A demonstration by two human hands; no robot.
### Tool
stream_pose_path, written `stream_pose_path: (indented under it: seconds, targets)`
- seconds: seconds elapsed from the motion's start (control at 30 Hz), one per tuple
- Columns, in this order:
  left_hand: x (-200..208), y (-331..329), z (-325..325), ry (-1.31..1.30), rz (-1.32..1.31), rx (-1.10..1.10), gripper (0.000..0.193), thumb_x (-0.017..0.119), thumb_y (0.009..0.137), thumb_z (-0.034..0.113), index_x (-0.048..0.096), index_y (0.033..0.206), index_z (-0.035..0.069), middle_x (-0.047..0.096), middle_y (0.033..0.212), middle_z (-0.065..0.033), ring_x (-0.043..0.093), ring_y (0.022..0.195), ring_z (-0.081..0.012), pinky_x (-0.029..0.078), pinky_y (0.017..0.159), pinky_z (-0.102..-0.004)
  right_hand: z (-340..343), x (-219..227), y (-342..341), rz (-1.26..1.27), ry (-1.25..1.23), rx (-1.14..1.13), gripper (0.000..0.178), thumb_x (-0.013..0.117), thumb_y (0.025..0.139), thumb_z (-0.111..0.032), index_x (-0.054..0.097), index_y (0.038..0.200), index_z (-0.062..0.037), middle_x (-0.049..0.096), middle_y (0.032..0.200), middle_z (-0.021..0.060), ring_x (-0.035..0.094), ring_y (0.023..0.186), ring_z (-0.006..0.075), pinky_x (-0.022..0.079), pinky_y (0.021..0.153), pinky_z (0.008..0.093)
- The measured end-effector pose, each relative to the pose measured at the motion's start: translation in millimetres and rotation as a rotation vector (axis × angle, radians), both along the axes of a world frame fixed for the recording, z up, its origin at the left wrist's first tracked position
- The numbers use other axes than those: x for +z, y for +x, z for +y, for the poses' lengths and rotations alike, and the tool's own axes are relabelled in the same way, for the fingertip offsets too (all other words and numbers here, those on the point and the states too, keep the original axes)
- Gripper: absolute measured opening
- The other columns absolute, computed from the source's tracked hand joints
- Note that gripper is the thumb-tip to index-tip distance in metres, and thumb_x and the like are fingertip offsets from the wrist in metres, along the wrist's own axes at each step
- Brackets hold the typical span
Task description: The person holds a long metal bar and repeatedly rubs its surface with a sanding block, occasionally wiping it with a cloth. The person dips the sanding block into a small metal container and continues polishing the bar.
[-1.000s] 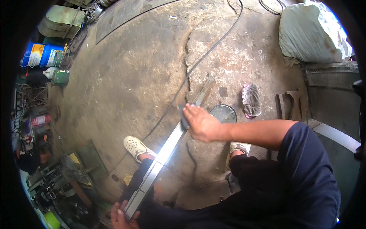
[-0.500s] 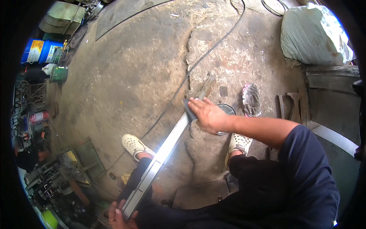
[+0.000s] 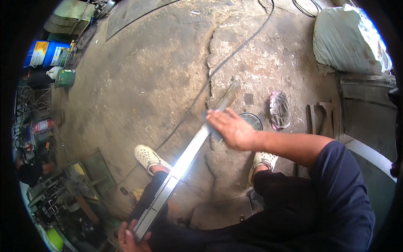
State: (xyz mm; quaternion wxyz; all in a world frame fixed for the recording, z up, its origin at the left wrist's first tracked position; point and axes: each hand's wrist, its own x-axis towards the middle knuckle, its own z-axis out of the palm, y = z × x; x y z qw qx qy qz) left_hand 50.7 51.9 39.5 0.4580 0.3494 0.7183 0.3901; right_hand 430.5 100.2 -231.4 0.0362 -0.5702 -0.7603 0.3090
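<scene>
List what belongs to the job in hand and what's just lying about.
In use:
metal bar, held at its near end by the left hand
grey pad, under the right hand

Apparently just lying about:
black cable
crumpled cloth
large pale bag

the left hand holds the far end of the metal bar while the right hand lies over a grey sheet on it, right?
Not quite: the left hand holds the near end of the metal bar, as the head view shows. The right hand does lie over a grey sheet on it.
</scene>
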Motion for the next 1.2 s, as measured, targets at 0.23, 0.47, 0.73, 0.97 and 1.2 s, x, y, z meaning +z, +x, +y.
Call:
stream_pose_path:
  seconds: [0.23,0.47,0.73,0.97,1.2]
  targets:
    - [3,2,2,0.036,0.013,0.013,0.039,0.054,0.102,0.016,0.048,0.137,0.001,0.062,0.122,-0.0265,0.071,0.096,-0.0316,0.067,0.064,-0.0371,-16,21,-15,0.201,0.063,0.036,0.070,0.051,0.090,-0.018,0.027,0.153,0.0023,0.026,0.160,0.0250,0.026,0.150,0.0327,0.018,0.123,0.0487]
    - [0,-2,2,0.023,-0.008,-0.026,0.039,0.054,0.102,0.016,0.049,0.137,0.001,0.062,0.122,-0.0251,0.070,0.096,-0.0302,0.067,0.065,-0.0373,-7,0,9,0.305,0.179,0.048,0.071,0.057,0.081,-0.006,0.036,0.148,0.0014,0.036,0.155,0.0226,0.030,0.148,0.0324,0.019,0.123,0.0482]
    - [-1,-2,0,0.035,0.018,-0.028,0.036,0.053,0.102,0.017,0.051,0.134,0.002,0.062,0.121,-0.0247,0.070,0.093,-0.0291,0.067,0.064,-0.0381,-7,9,17,0.155,0.070,0.047,0.069,0.039,0.087,-0.010,0.025,0.153,0.0032,0.022,0.162,0.0225,0.022,0.151,0.0331,0.013,0.124,0.0503]
    - [3,5,8,0.019,-0.041,-0.042,0.037,0.053,0.102,0.018,0.049,0.135,0.002,0.062,0.121,-0.0244,0.070,0.096,-0.0301,0.067,0.066,-0.0394,-21,15,-33,0.210,0.275,0.162,0.072,0.047,0.087,-0.008,0.023,0.154,0.0037,0.022,0.162,0.0234,0.020,0.152,0.0323,0.011,0.125,0.0515]
    - [-4,-2,5,0.028,-0.052,0.004,0.036,0.054,0.102,0.018,0.050,0.135,0.003,0.062,0.122,-0.0240,0.070,0.096,-0.0305,0.067,0.067,-0.0397,-22,38,-61,0.364,0.299,0.163,0.068,0.043,0.087,-0.006,0.028,0.152,0.0033,0.022,0.162,0.0233,0.019,0.152,0.0335,0.013,0.123,0.0548]
